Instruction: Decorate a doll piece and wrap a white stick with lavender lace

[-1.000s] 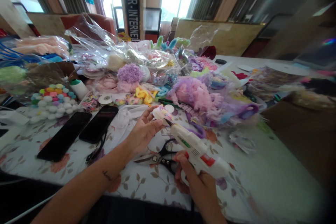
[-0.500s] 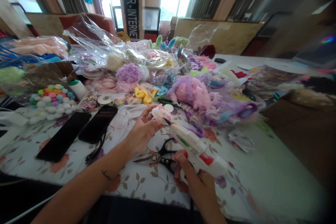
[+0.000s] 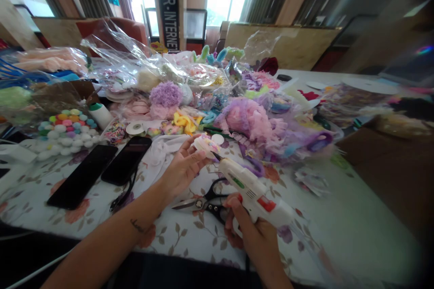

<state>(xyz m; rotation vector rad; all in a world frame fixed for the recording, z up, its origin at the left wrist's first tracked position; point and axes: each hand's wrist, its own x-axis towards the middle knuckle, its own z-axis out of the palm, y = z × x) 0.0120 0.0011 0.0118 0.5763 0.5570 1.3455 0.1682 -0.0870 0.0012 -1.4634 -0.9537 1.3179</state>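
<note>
My left hand [image 3: 185, 167] is closed on a small white piece with pastel pink and yellow decoration [image 3: 206, 143], pinched between thumb and fingers; its exact kind is too small to make out. My right hand [image 3: 249, 228] grips a white hot glue gun [image 3: 251, 187] with a red and a green patch on its side. The gun's dark nozzle points up and left, close to the decorated piece; I cannot tell whether they touch. Black-handled scissors [image 3: 200, 203] lie with blades apart on the floral tablecloth [image 3: 176, 239], below the gun and partly behind my right hand.
Two black phones [image 3: 127, 160] lie left of my hands, beside a white cloth [image 3: 161, 151]. Pompoms [image 3: 68, 133], a thread spool [image 3: 101, 115], purple yarn [image 3: 166, 94] and plastic-wrapped craft materials [image 3: 251, 122] pile up across the back. A brown cardboard box [image 3: 389, 171] stands at the right.
My left hand has shifted very slightly left with the decorated piece. The glue gun and right hand stay almost in place.
</note>
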